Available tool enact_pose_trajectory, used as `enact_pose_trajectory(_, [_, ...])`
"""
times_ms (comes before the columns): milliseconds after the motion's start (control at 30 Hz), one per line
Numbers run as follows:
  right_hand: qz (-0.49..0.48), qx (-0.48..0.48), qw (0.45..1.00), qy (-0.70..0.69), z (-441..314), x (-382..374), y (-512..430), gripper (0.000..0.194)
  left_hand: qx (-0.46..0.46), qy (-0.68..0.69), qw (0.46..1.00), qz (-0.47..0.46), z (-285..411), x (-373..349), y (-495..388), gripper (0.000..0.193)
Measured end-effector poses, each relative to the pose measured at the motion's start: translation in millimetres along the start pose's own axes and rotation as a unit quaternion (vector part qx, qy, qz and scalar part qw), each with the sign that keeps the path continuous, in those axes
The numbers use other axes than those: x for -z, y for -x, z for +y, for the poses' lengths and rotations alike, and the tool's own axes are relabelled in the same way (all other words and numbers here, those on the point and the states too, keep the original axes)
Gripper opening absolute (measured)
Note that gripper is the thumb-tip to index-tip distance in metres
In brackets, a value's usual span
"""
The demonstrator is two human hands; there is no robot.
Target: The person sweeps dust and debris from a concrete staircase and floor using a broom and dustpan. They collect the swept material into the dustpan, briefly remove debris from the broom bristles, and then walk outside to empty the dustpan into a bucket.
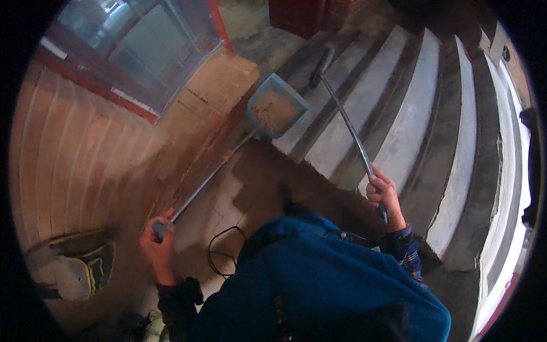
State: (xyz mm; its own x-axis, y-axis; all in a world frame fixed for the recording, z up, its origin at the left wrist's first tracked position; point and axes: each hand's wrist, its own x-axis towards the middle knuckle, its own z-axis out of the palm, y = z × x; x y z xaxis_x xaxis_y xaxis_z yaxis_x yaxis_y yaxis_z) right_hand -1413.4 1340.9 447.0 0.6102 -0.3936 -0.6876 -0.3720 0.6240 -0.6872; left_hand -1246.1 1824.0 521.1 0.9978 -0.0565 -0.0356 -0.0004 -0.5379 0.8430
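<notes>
My left hand (159, 250) grips the end of a long metal handle. At its far end is a light blue plastic dustpan (280, 107) with brown dirt in it, lying beside a brick wall. In my right hand (383, 193) is a broom (352, 130), held by the grey grip of its thin metal stick. The dark broom head (320, 70) is beyond the dustpan's right side, apart from it, over the dark and pale bands. Its bristles are too blurred to make out.
Long pale and dark bands that look like steps (410, 115) run along the right. A brick wall (77, 149) with a red-framed window (145, 55) stands at left. A black cable (209, 256) loops on the floor near my body. A dark red box-like object (297, 15) is at the top.
</notes>
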Motion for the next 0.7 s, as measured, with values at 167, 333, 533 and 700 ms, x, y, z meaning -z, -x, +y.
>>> enact_pose_trajectory(167, [0.017,0.009,1.000,-0.018,-22.9,5.7,-35.8,0.050,-0.054,0.039,0.997,0.029,1.7,-79.5,-42.2,0.012])
enact_pose_trajectory(333, [0.025,0.022,0.999,-0.023,-52.7,23.1,-63.7,0.050,-0.079,0.083,0.993,0.007,38.7,-123.0,-93.8,0.012])
enact_pose_trajectory(533, [0.050,0.036,0.998,-0.017,-70.6,35.0,-94.9,0.048,-0.077,0.134,0.988,0.027,88.3,-170.3,-130.3,0.010])
enact_pose_trajectory(700, [0.053,0.033,0.997,-0.035,-82.0,42.2,-126.8,0.048,-0.082,0.145,0.985,0.036,112.3,-198.7,-160.5,0.009])
